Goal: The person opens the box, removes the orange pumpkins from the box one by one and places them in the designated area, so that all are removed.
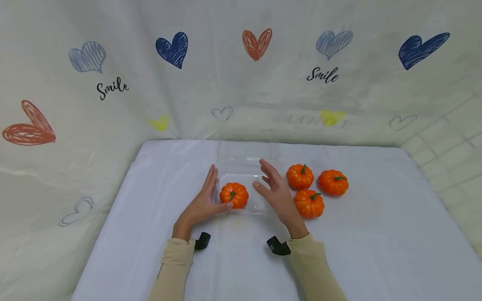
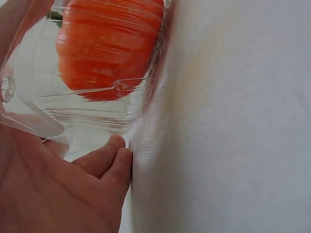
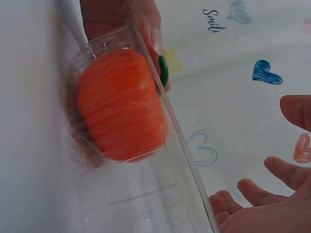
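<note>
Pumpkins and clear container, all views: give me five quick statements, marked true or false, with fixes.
1. One pumpkin sits in the clear container. True.
2. The other pumpkins lie left of the container. False: the three loose pumpkins lie to its right.
3. The right hand grips a pumpkin. False: the right hand holds nothing.
4. The left hand is at the container's left side. True.
5. Every pumpkin has a green stem. True.
</note>
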`<action>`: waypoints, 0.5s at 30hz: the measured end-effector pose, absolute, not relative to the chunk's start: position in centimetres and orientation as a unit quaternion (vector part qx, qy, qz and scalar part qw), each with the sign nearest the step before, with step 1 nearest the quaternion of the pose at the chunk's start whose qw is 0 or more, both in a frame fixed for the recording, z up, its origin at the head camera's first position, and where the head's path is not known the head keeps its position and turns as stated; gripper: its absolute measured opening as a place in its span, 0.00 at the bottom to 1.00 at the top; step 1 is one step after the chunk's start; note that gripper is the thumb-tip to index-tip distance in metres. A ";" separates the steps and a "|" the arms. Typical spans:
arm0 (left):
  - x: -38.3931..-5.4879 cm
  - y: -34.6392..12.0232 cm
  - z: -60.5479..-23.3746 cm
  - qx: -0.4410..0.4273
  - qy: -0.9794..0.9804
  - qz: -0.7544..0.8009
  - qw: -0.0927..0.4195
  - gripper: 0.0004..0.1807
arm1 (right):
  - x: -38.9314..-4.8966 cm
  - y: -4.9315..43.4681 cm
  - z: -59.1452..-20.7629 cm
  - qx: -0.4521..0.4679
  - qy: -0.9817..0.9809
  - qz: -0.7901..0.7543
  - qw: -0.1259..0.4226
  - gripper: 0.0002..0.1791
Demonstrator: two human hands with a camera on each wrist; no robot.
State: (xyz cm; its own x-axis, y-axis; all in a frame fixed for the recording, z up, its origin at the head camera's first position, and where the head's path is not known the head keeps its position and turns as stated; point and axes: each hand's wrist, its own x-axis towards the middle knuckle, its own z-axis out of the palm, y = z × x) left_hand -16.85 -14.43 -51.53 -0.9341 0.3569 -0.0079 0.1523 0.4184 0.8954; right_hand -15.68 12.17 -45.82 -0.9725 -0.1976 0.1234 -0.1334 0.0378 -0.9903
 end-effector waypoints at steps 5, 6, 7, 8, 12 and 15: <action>-16.9 -14.4 -51.6 0.151 0.839 0.512 0.104 0.68 | -15.9 11.4 -46.5 -0.143 0.734 -0.662 0.052 0.40; -16.8 -14.5 -51.6 0.153 0.838 0.513 0.104 0.68 | -16.0 11.3 -46.6 -0.146 0.738 -0.656 0.057 0.40; -16.8 -14.5 -51.6 0.154 0.837 0.514 0.104 0.68 | -16.0 11.2 -46.6 -0.149 0.743 -0.649 0.062 0.40; -16.8 -14.5 -51.5 0.155 0.836 0.516 0.104 0.68 | -16.1 11.2 -46.7 -0.152 0.747 -0.644 0.067 0.40; -16.9 -14.5 -51.5 0.159 0.831 0.524 0.103 0.68 | -16.4 11.1 -46.8 -0.155 0.761 -0.623 0.094 0.41; -16.9 -14.5 -51.5 0.156 0.833 0.520 0.103 0.69 | -16.7 11.1 -47.0 -0.158 0.772 -0.604 0.117 0.41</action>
